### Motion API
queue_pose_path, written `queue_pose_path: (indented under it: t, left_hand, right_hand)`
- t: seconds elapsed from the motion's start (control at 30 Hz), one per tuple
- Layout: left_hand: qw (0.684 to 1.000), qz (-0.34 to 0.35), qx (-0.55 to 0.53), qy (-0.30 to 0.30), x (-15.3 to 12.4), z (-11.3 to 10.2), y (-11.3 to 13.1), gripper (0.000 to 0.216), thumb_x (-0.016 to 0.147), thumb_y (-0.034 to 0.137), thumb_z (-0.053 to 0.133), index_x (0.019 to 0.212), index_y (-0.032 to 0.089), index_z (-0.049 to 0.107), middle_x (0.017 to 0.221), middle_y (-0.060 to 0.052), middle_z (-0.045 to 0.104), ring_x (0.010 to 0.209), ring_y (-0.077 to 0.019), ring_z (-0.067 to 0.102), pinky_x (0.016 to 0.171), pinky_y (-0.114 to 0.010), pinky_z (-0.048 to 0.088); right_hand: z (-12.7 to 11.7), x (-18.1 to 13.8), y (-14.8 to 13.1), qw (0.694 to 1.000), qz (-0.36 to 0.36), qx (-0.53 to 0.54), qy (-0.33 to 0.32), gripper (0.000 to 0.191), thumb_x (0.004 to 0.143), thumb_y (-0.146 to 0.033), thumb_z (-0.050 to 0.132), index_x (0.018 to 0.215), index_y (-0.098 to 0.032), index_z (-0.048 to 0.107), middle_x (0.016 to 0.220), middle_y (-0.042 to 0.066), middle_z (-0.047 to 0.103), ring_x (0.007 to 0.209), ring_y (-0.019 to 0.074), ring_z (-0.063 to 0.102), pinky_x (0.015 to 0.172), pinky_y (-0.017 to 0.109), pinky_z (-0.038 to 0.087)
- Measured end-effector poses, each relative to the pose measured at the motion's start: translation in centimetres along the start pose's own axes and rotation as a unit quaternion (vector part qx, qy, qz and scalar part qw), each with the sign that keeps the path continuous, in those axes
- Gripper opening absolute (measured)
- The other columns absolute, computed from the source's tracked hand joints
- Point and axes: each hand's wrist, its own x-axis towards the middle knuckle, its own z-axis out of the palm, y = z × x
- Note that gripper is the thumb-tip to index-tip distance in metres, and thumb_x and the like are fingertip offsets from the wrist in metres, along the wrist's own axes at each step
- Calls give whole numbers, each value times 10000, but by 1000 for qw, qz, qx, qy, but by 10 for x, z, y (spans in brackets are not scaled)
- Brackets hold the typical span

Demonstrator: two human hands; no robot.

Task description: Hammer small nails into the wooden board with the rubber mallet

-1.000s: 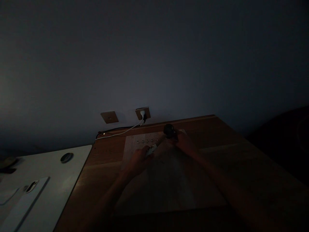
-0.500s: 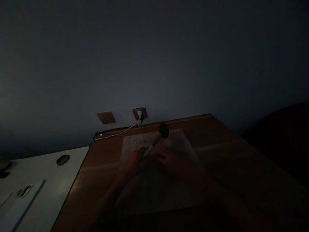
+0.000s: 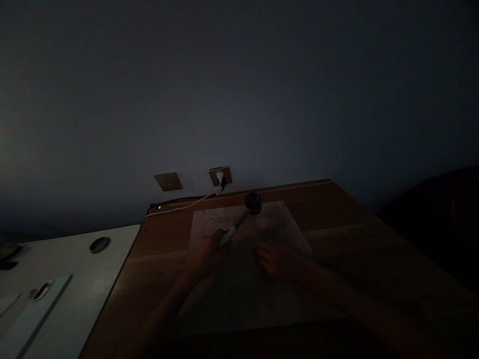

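Note:
My left hand is closed around the pale grip of a mallet. The mallet's dark round head points up and away, over the far part of a pale board. To the right, apart from the mallet, my right hand is low over the board. Its fingers are bent and drawn together, and the dim light hides what is between them, if anything. Several small metal pins, perhaps nails or screws, stand in a row near the board's far edge. Something small and shiny shows just below the mallet head.
The board lies on a wooden table against a wall. A socket holds a white plug, whose cable runs along the table's back edge. A white table at left bears a dark round object and a phone-like thing.
My right hand has drawn back to the right, away from the mallet grip. The mallet stays in my left hand, nearly in place. The view has shifted slightly.

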Motion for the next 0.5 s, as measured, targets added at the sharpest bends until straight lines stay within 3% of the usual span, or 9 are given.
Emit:
queue_pose_path:
  t: [0.1,0.2,0.3,0.37,0.43,0.5]
  left_hand:
    - [1000,9,-3,-5,-2,0,0,303,908,404,511,1026,157,641,789,-39,670,688,-181,604,579,-252,351]
    - [1000,1,-9,-10,-4,0,1,321,915,412,504,1058,159,640,817,-46,681,711,-186,614,584,-252,360]
    - [1000,-6,-3,-11,-4,0,2,327,913,405,518,1100,166,638,810,-36,679,707,-179,610,598,-250,361]
    - [1000,0,-4,-6,-4,1,3,331,915,409,519,1097,162,644,788,-31,667,696,-177,603,597,-254,354]
    - [1000,10,-13,-4,-3,1,2,338,916,412,515,1090,155,648,792,-36,666,693,-179,598,599,-258,355]
    - [1000,18,-21,-5,-3,2,1,337,918,415,509,1073,152,652,787,-37,663,684,-178,591,596,-259,356]
  right_hand:
    - [-2,-4,10,997,-45,-54,-17,226,918,-30,552,904,-165,733,968,109,736,900,230,660,667,321,532]
    - [-5,-6,33,1000,-23,-16,-7,245,919,-59,556,1039,-169,738,967,106,744,900,232,673,705,333,557]
    - [-7,-5,65,982,153,91,64,281,933,-121,540,1109,-209,741,1056,92,761,988,227,700,858,375,575]
    - [-6,0,87,928,316,160,116,255,901,-136,567,1041,-223,762,1067,76,776,981,224,723,905,390,572]
    - [-3,5,103,901,374,177,126,274,853,-109,578,1015,-222,769,1051,74,787,955,234,742,890,395,581]
    - [1,9,112,893,392,181,126,293,835,-96,575,1014,-217,771,1037,79,792,943,240,750,878,391,585]
